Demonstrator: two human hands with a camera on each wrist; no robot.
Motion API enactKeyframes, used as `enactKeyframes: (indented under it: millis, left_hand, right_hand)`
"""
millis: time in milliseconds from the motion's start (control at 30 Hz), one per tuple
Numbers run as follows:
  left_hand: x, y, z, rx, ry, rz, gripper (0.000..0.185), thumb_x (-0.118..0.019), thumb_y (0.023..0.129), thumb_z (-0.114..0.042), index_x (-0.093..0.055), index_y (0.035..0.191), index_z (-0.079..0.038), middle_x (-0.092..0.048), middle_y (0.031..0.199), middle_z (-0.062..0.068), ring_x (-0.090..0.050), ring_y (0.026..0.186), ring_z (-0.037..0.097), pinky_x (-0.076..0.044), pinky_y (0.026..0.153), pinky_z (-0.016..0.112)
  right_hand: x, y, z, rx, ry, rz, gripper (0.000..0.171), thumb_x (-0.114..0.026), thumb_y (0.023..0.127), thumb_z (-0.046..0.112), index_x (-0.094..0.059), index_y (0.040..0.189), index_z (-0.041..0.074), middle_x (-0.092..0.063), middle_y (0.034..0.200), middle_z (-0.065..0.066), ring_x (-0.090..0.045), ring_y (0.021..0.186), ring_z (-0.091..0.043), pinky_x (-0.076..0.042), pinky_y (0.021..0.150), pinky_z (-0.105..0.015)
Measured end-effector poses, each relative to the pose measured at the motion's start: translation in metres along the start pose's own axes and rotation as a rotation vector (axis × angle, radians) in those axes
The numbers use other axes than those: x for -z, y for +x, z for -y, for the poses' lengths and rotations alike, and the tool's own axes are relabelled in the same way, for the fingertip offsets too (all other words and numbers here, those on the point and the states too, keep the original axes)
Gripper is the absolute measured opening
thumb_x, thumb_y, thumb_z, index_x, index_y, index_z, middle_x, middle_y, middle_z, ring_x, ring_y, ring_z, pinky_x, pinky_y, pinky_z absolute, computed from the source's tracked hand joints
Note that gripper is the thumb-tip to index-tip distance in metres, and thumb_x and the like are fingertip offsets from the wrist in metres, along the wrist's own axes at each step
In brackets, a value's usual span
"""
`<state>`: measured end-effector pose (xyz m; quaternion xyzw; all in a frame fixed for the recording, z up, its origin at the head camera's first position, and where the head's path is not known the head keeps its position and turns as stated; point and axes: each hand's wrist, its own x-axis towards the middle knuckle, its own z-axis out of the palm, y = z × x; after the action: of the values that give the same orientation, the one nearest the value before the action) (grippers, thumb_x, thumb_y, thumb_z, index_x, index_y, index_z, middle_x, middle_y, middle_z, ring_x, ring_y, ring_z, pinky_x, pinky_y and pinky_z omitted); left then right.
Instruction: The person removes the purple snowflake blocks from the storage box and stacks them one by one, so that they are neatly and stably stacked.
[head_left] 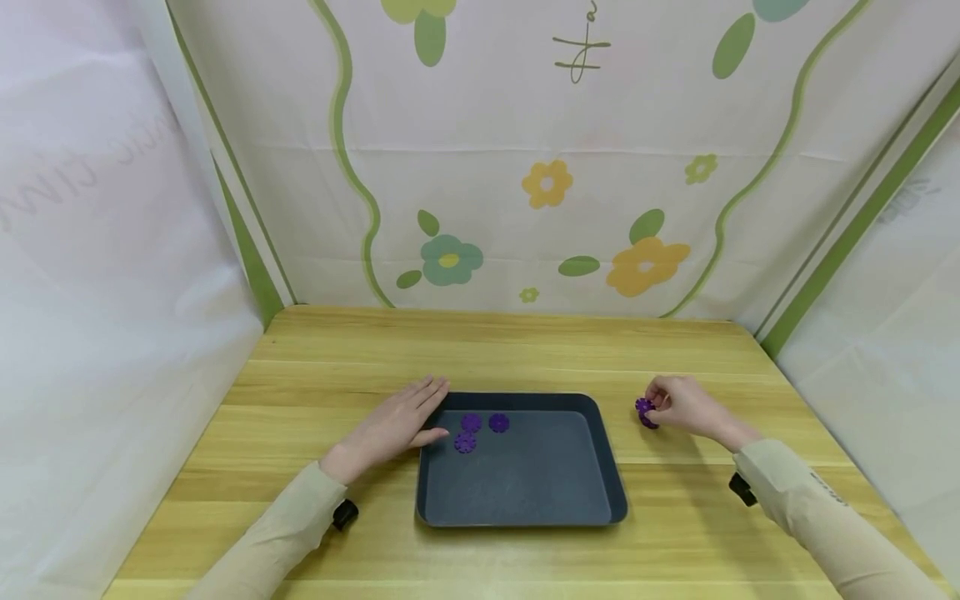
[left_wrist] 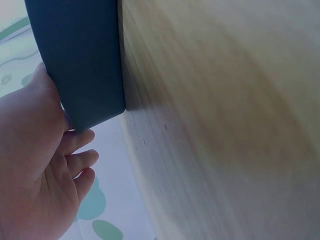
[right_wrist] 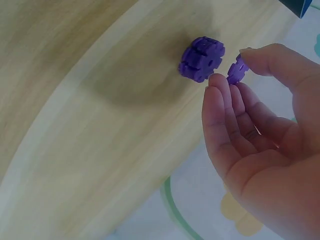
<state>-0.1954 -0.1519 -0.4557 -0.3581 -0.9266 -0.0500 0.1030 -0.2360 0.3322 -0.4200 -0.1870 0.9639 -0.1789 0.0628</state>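
Three discs (head_left: 480, 431): laid in the tray (head_left: 600, 467).
Right hand (head_left: 686, 406): one disc (right_wrist: 237, 70) pinched beside the stack (right_wrist: 201, 59).
Left hand (head_left: 393, 425): flat, fingers spread, steadying the tray.
Left: stack not yet moved.

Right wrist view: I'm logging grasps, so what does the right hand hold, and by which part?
The right hand pinches a purple notched disc by its rim, between thumb and fingertips. The purple disc stack beside it lies on the table, not held.

A light wooden table (head_left: 525, 350) carries a dark rectangular tray (head_left: 600, 467) near its front middle and, well to the tray's right, a small stack of purple toothed discs (head_left: 645, 412) lying straight on the wood.
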Motion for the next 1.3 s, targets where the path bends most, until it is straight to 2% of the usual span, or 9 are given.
enactKeyframes:
  millis: [167,900,1300]
  left_hand:
    - [0.001,0.000,0.000,0.000,0.010,0.004,0.072,-0.058,0.097,-0.046,-0.043,0.149,0.001,-0.046,0.153,0.018,-0.046,0.142,0.034,-0.042,0.115,0.046]
    - [0.003,-0.001,-0.002,0.010,-0.014,0.003,0.071,-0.059,0.097,-0.045,-0.043,0.149,0.001,-0.046,0.153,0.018,-0.045,0.142,0.035,-0.042,0.115,0.046]
    - [0.003,-0.001,-0.002,0.018,-0.017,0.015,0.072,-0.057,0.097,-0.047,-0.041,0.150,0.000,-0.045,0.154,0.017,-0.044,0.143,0.034,-0.041,0.116,0.046]
  right_hand:
    - [-0.003,-0.004,-0.003,-0.016,-0.006,0.020,0.020,-0.076,0.083,0.013,-0.067,0.097,0.001,-0.068,0.086,-0.005,-0.061,0.075,-0.011,-0.052,0.064,-0.027]
    - [-0.008,-0.008,-0.012,0.015,-0.024,-0.017,0.015,-0.078,0.081,0.012,-0.068,0.090,0.005,-0.068,0.081,-0.001,-0.058,0.071,-0.006,-0.049,0.061,-0.021]
    - [-0.007,-0.010,-0.011,0.014,-0.013,-0.017,0.017,-0.078,0.082,0.012,-0.068,0.091,0.003,-0.069,0.082,-0.004,-0.059,0.072,-0.007,-0.049,0.061,-0.022]
